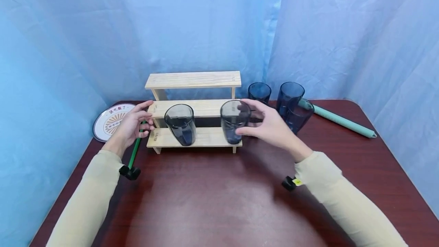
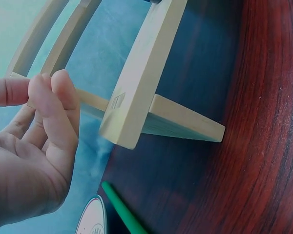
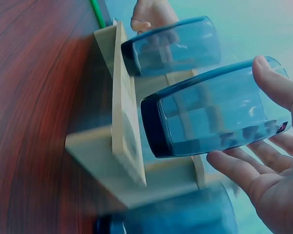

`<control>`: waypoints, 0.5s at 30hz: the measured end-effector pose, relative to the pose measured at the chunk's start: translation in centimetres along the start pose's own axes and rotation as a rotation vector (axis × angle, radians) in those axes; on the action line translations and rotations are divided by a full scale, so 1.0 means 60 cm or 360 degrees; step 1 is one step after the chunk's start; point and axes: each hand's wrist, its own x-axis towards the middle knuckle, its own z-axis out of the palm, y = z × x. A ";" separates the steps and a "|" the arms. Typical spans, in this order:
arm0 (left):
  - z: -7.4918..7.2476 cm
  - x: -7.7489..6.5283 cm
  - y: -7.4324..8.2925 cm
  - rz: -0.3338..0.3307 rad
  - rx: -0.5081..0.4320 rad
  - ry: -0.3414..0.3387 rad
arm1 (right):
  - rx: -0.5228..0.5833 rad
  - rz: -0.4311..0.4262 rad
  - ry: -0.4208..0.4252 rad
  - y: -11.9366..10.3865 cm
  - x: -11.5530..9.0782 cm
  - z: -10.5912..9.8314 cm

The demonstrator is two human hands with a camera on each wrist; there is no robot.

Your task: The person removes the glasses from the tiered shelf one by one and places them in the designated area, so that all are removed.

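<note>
My right hand (image 1: 269, 125) holds a smoky blue glass tumbler (image 1: 233, 119) between thumb and fingers, at the right end of the rack's lowest shelf. In the right wrist view, a small gap shows between the held tumbler's base (image 3: 154, 127) and the shelf. A matching tumbler (image 1: 181, 127) stands upright on that shelf, left of the middle. The wooden three-step rack (image 1: 193, 80) is pale. My left hand (image 1: 132, 127) is beside the rack's left end, fingers loosely bent near the middle shelf; whether they touch it I cannot tell.
Several more blue tumblers (image 1: 290, 95) stand on the dark red table (image 1: 212, 193), right of the rack. A mint-green rolled tube (image 1: 343, 119) lies behind them. At left are a patterned white plate (image 1: 101, 127) and a green stick (image 1: 135, 153). Blue curtains (image 1: 205, 22) hang behind.
</note>
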 end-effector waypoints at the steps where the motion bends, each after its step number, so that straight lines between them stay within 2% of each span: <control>1: 0.000 -0.001 0.000 -0.0003 -0.0006 0.0000 | -0.0004 0.0001 0.0015 0.001 -0.010 -0.011; 7: 0.002 -0.003 -0.001 0.0016 -0.0015 -0.0028 | -0.0107 -0.0025 0.0143 0.018 -0.079 -0.081; 15: 0.004 -0.004 -0.002 0.0011 -0.0016 -0.0042 | -0.0352 0.0101 0.0250 0.067 -0.161 -0.152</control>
